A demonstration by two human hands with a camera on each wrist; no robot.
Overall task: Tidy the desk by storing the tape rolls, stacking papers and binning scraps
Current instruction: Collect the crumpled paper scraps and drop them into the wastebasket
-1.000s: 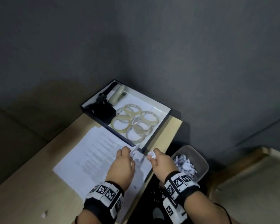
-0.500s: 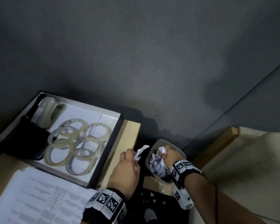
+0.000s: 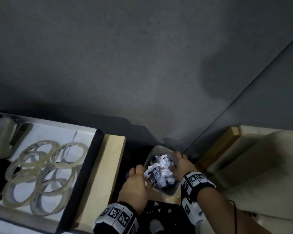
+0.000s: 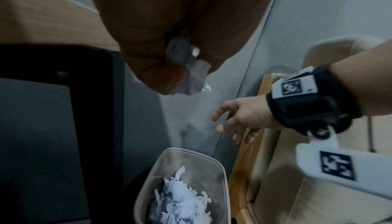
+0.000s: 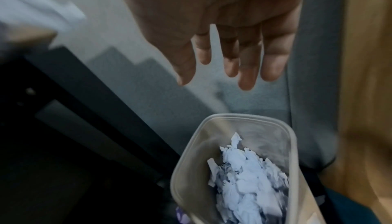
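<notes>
The paper scrap (image 4: 186, 70) was a small crumpled wad, surely feather-light and soft, the sort of thing that squashes in a pinch and drifts when let go, so a fingertip pinch anywhere on it looked enough. It sat bunched in the curled fingers of the left hand (image 3: 135, 188), poking out past the fingertips, just above the near rim of the bin (image 5: 233, 118). That clear plastic bin stood on the floor beside the desk (image 3: 100, 179), already heaped with torn white scraps (image 3: 161, 171). The right hand (image 5: 224, 35) hung over the bin's far side with fingers spread straight and nothing in them. Over on the desk, the tape rolls (image 3: 41, 176) lay piled in the black-walled tray (image 3: 85, 181), well apart from both hands. To my eye, one drop remained here.
</notes>
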